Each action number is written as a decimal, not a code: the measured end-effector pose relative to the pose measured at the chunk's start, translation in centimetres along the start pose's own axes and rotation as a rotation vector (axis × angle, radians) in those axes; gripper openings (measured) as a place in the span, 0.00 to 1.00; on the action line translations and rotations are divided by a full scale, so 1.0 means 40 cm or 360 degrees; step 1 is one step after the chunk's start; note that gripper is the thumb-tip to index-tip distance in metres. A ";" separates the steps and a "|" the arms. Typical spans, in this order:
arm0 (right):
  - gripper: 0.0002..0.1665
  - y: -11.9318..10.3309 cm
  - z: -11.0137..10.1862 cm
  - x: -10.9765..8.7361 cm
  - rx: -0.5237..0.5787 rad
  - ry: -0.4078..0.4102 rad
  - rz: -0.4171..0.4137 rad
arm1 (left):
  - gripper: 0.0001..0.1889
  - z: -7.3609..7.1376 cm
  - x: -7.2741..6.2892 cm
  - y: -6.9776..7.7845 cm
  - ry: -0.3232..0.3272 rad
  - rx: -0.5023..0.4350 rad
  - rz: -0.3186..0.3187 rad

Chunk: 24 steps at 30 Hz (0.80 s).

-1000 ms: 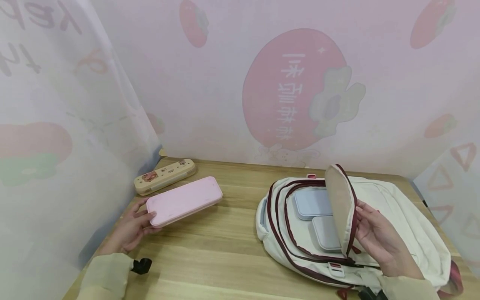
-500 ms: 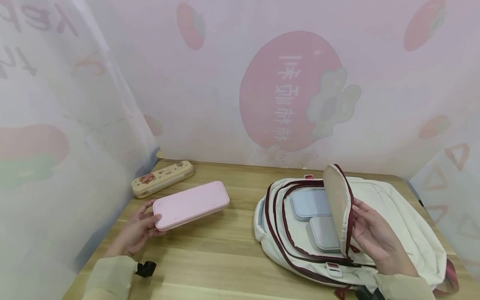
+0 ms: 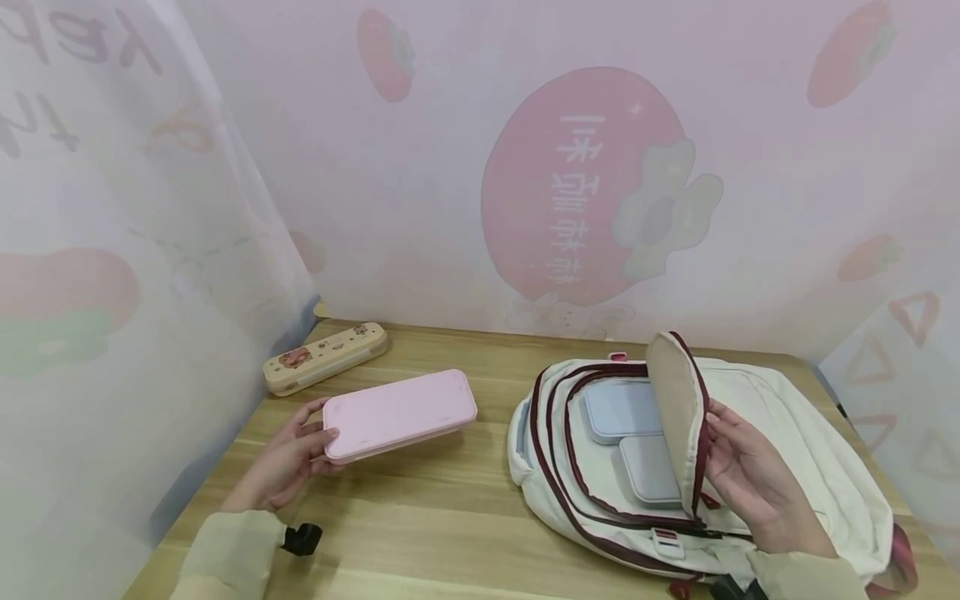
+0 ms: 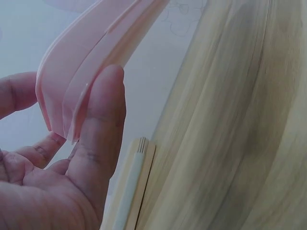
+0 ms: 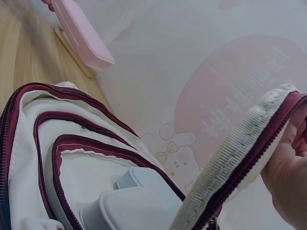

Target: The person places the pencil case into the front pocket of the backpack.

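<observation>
My left hand (image 3: 288, 458) grips one end of a pink pencil case (image 3: 401, 417), thumb on one face and fingers on the other. In the left wrist view the pink case (image 4: 79, 72) is up off the wooden table. My right hand (image 3: 753, 475) pinches the dark red zippered edge of the front pocket flap (image 3: 678, 417) on a white backpack (image 3: 795, 425), holding the flap raised. Inside that pocket lie a light blue case (image 3: 622, 408) and a pale grey case (image 3: 648, 468), both partly hidden by the flap.
A cream pencil case (image 3: 326, 358) with bear prints lies at the table's back left. Printed curtains (image 3: 420, 208) enclose the back and sides of the wooden table (image 3: 420, 525). A white buckle (image 3: 667, 543) hangs at the backpack's near side.
My left hand has carried the pink pencil case to the right, toward the backpack. The right hand keeps holding the flap up.
</observation>
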State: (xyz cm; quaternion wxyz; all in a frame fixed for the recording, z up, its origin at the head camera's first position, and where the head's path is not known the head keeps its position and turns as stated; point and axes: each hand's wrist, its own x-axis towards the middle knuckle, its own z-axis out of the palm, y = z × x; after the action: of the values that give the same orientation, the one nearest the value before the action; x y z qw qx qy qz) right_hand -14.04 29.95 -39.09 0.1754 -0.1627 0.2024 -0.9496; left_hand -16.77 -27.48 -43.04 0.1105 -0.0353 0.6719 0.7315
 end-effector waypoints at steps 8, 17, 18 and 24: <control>0.24 -0.001 -0.001 0.000 0.0007 -0.0015 0.0002 | 0.37 0.025 0.008 0.003 -0.0017 0.0027 -0.0012; 0.26 -0.004 -0.003 0.003 0.0027 -0.0037 0.0017 | 0.38 0.068 0.025 0.012 -0.0032 0.0049 -0.0037; 0.26 -0.004 -0.003 0.003 0.0027 -0.0035 0.0019 | 0.38 0.073 0.027 0.013 -0.0037 0.0049 -0.0037; 0.25 -0.005 -0.004 -0.002 0.0021 -0.0010 0.0021 | 0.37 0.098 0.043 0.020 -0.0085 0.0067 -0.0028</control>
State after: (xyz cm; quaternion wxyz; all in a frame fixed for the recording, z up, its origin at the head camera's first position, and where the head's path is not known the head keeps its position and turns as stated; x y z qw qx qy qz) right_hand -14.08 30.19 -39.15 0.1833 -0.1633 0.1966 -0.9493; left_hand -18.24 -23.45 -42.23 0.1355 -0.0194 0.6836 0.7169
